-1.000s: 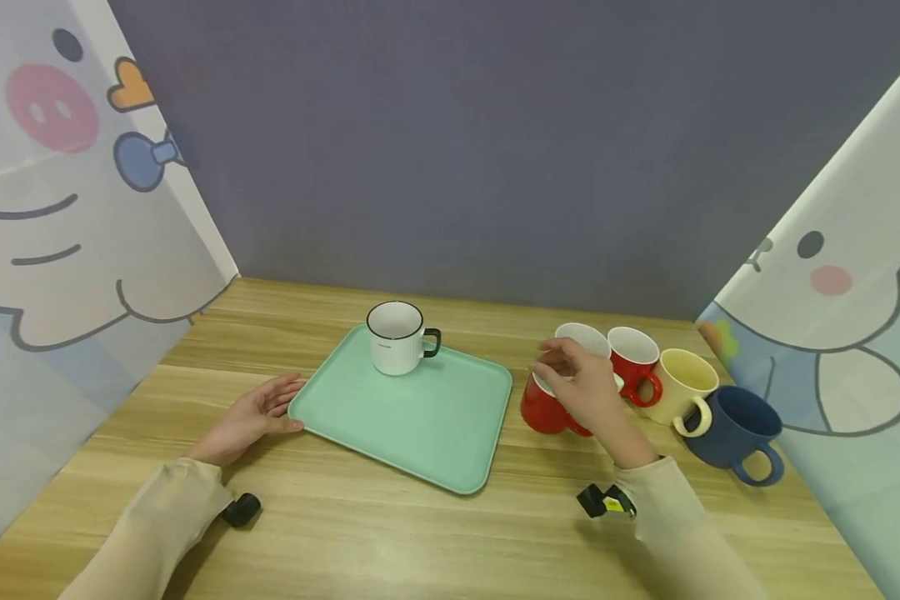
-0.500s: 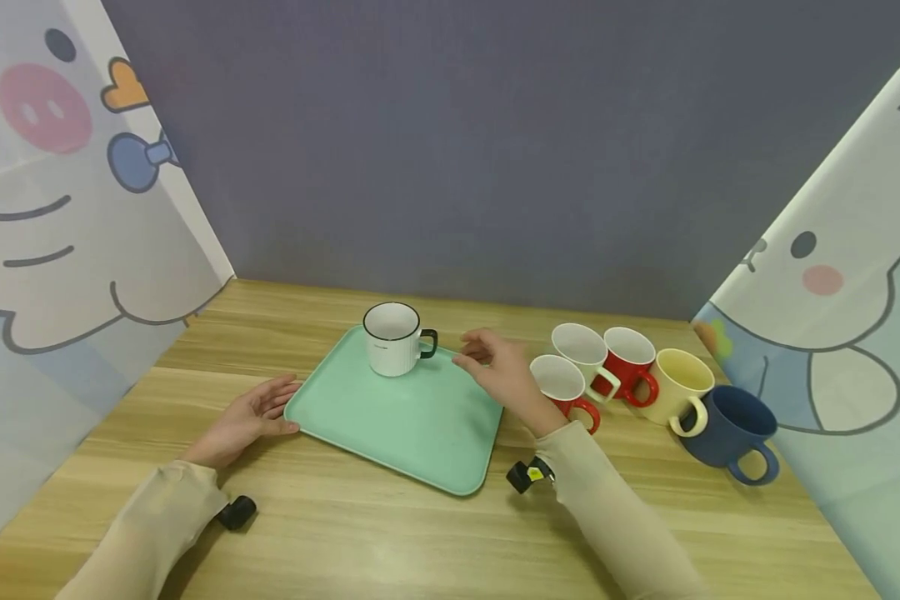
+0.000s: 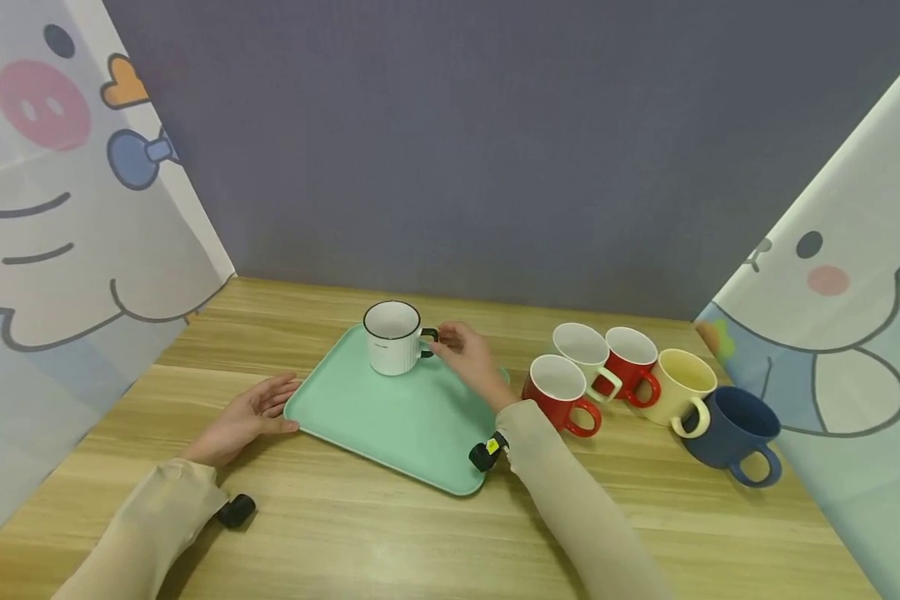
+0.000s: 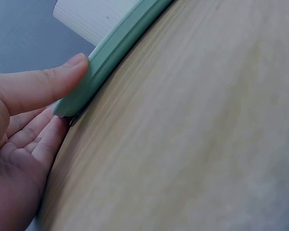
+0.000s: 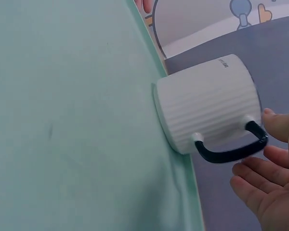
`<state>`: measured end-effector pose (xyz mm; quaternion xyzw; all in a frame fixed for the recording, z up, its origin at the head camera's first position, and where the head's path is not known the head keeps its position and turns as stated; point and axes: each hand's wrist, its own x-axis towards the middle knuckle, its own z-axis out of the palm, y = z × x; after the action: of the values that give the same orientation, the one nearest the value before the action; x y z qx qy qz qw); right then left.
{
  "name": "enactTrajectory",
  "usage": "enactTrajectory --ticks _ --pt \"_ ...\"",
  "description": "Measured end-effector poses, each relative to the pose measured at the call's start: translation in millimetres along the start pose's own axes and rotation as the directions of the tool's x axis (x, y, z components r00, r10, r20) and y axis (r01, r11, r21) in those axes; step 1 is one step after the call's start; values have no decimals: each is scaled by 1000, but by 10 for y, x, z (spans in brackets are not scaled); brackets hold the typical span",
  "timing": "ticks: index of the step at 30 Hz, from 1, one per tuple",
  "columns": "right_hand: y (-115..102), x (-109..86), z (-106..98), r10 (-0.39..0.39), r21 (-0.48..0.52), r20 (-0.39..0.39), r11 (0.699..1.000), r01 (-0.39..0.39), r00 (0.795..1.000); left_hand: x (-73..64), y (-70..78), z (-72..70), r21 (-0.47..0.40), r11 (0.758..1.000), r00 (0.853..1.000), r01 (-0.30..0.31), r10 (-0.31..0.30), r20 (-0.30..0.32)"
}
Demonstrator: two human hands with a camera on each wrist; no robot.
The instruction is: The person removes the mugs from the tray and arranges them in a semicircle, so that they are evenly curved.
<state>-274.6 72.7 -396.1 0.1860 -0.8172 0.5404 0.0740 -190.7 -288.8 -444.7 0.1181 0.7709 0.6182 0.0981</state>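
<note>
A white ribbed mug (image 3: 392, 346) with a black rim stands upright near the far left corner of the mint green tray (image 3: 397, 425). Its black handle (image 5: 233, 153) points right. My right hand (image 3: 467, 358) is at that handle, thumb on one side and fingers on the other. In the right wrist view the right fingers (image 5: 257, 180) are spread and not closed round it. My left hand (image 3: 243, 417) lies at the tray's left corner. Its thumb (image 4: 53, 83) touches the tray's rim, and the relaxed fingers rest along the corner.
Right of the tray, a red mug (image 3: 546, 408), a pale mug (image 3: 581, 346), another red mug (image 3: 630, 357), a yellow mug (image 3: 678, 387) and a dark blue mug (image 3: 733, 429) cluster on the wooden table (image 3: 345, 533). A grey wall (image 3: 450, 150) rises behind.
My right hand has moved left from above the near red mug, across the tray, to the white mug's handle. The left hand stays at the tray's corner, and the mugs have not moved.
</note>
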Motion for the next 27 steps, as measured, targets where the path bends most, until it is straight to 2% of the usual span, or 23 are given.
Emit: enactTrajectory --ticks 4,8,11,15,19,23,27 --pt "14 47 116 13 -14 20 1000 -12 1000 -20 -10 -4 -10 1000 1000 5 -5 0" --pt "30 90 192 15 -36 4 999 -15 1000 -28 -13 3 -16 1000 1000 -2 2 6" --pt "45 117 206 48 -28 -4 998 -48 999 -26 -16 5 -16 1000 1000 -3 3 11" --pt "66 155 187 49 -17 18 999 -49 999 -18 -15 2 -21 1000 1000 -7 7 5" --pt "49 170 151 25 -96 62 995 -19 998 -6 -12 -2 -19 1000 1000 -10 10 6" --pt "-25 170 128 33 -188 93 982 -15 995 2 -6 0 -23 1000 1000 -11 11 8" --pt "-98 167 134 58 -210 83 977 -40 995 11 -3 5 -25 1000 1000 -17 17 7"
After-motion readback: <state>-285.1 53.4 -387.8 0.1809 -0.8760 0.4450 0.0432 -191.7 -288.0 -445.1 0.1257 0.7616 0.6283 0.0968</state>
